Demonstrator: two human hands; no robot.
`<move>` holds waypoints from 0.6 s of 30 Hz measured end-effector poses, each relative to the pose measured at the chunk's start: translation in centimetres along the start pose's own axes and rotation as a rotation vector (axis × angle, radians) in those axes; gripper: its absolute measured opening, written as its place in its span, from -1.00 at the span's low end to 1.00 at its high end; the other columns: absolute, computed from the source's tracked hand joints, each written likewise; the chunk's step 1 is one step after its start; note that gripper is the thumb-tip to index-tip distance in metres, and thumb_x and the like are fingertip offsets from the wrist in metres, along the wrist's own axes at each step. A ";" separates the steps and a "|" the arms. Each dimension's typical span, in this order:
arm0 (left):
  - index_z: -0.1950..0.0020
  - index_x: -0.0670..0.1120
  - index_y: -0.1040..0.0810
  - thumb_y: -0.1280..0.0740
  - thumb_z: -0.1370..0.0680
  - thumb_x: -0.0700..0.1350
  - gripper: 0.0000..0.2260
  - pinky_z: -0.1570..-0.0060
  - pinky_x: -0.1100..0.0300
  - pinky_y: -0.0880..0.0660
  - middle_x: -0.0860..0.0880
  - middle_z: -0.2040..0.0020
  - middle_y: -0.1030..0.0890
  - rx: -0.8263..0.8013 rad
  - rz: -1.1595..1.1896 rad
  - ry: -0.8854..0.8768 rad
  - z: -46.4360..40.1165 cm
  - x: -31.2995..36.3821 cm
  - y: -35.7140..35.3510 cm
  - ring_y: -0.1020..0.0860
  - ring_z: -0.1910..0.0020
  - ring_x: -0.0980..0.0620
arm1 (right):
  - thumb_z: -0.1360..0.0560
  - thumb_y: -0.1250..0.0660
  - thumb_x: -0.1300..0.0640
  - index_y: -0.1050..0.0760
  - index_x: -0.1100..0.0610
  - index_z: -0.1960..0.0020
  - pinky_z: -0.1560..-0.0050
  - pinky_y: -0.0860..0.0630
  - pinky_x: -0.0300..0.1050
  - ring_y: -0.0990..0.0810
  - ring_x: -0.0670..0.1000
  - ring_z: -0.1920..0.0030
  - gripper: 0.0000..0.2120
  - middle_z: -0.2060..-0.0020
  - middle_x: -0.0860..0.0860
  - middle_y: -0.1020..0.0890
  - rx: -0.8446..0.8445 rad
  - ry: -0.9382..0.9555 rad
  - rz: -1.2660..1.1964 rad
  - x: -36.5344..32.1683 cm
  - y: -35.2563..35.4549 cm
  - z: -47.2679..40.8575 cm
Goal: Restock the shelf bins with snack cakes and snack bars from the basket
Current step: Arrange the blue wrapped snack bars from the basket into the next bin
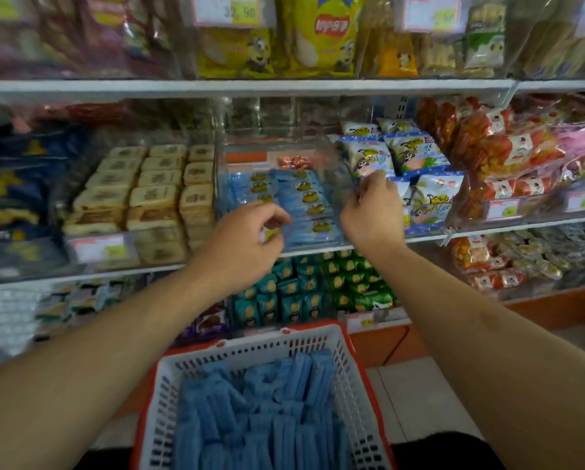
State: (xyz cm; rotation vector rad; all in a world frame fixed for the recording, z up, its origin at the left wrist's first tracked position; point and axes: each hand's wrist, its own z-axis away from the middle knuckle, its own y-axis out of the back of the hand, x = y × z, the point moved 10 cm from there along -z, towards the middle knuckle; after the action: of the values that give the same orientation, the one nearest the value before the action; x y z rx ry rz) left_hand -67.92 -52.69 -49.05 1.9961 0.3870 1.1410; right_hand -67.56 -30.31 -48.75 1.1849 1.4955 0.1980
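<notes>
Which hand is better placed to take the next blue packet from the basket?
Probably the left hand. It sits lower, at the bin's front edge, nearer the basket of blue packets. The right hand reaches higher, beside the panda bags.

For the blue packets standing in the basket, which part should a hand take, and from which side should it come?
Take a blue packet by its upper edge, coming straight down from above. The packets stand on edge, tightly packed, so only their tops are exposed, and the basket walls block any sideways approach.
</notes>
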 end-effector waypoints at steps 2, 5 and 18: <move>-0.22 0.06 -0.59 -0.35 -0.65 -0.14 -0.83 -0.06 0.35 -0.46 0.18 -0.10 -0.57 -0.034 0.024 0.055 3.3 -2.1 -0.4 -0.53 -0.07 0.26 | -0.54 -0.27 0.28 -0.38 0.17 -0.18 0.10 -0.35 -0.02 -0.42 0.09 0.03 -0.78 -0.07 0.06 -0.43 -0.031 0.049 -0.035 -0.4 -1.4 3.3; -0.16 0.07 -0.57 -0.36 -0.63 -0.21 -0.80 -0.06 0.21 -0.53 0.14 -0.08 -0.58 -0.100 0.035 0.223 8.7 -8.2 -2.4 -0.56 -0.05 0.20 | -0.50 -0.28 0.35 -0.38 0.10 -0.08 0.17 -0.49 0.07 -0.50 0.06 0.09 -0.76 -0.03 0.07 -0.50 -0.257 -0.024 -0.042 1.8 -7.3 9.4; -0.51 0.29 0.49 -0.44 -0.50 -0.12 0.10 -0.19 -0.31 -0.54 -0.28 -0.48 -0.35 -0.230 0.081 0.982 27.3 -34.2 -14.7 -0.53 -0.22 -0.29 | -0.61 -0.23 0.22 -0.37 0.12 -0.05 0.48 -0.35 -0.15 -0.45 0.02 0.29 -0.95 0.15 0.07 -0.50 -1.052 -0.308 0.128 8.3 -33.6 30.4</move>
State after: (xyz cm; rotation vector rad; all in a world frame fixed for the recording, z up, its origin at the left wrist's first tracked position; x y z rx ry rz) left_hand -62.38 -76.71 -88.07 1.1428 0.6203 2.0688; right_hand -59.68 -54.45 -87.25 0.4135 0.8205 0.7465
